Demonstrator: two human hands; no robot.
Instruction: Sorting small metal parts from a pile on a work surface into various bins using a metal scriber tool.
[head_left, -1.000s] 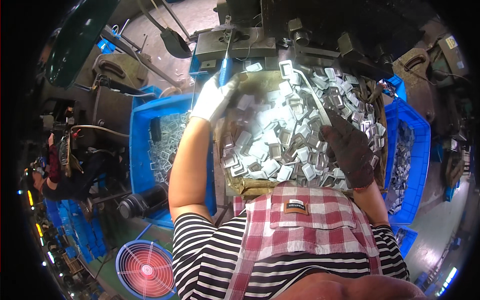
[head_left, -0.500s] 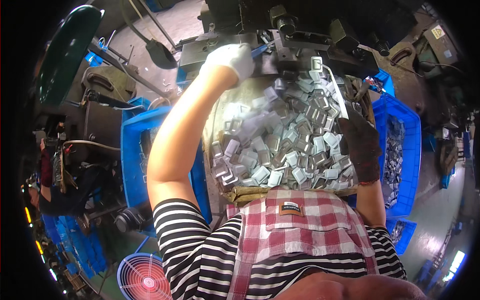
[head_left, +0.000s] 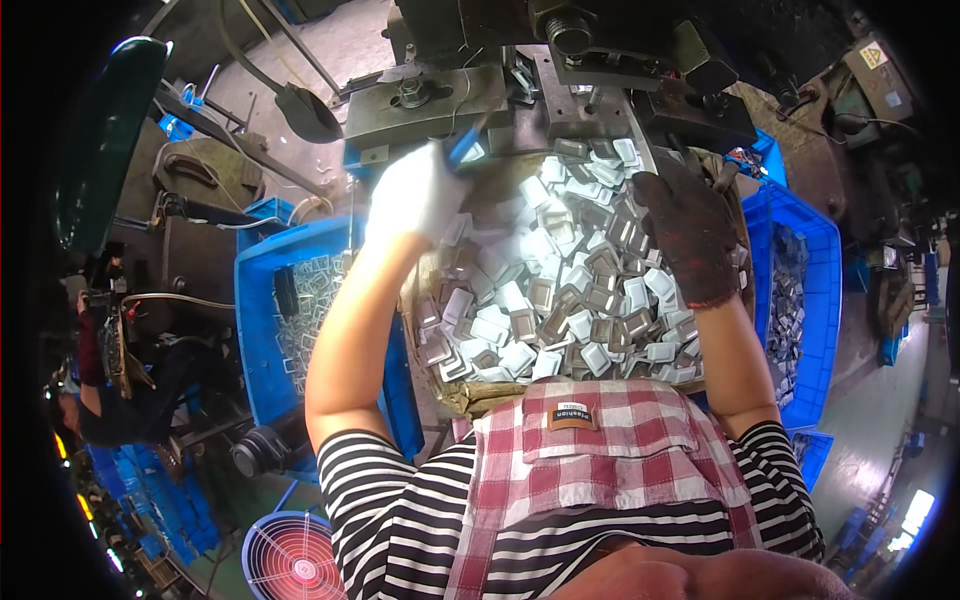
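Note:
My left hand (head_left: 408, 195), in a white glove, is closed round a slim blue tool (head_left: 463, 147). Motion blurs its tip, and a small shiny piece shows beside it. In a dark glove, my right hand (head_left: 690, 238) grips a narrow metal strip (head_left: 640, 135) that points up toward the machine. The strip's far end is hard to make out against the die block (head_left: 580, 105). Below both hands lies a heap of small grey rectangular metal pieces (head_left: 560, 300) in a shallow tray with a brown, worn rim (head_left: 480, 398).
A steel block with a bolt (head_left: 425, 100) sits at the far left of the machine. Blue bins holding metal pieces stand at left (head_left: 250, 330) and right (head_left: 825, 300). A round fan (head_left: 300, 560) is at lower left. Another person (head_left: 130, 395) works at far left.
My left hand with the blue tool has drawn back from the die, left and nearer me. My right hand has moved up with the strip, whose frame-shaped end no longer shows.

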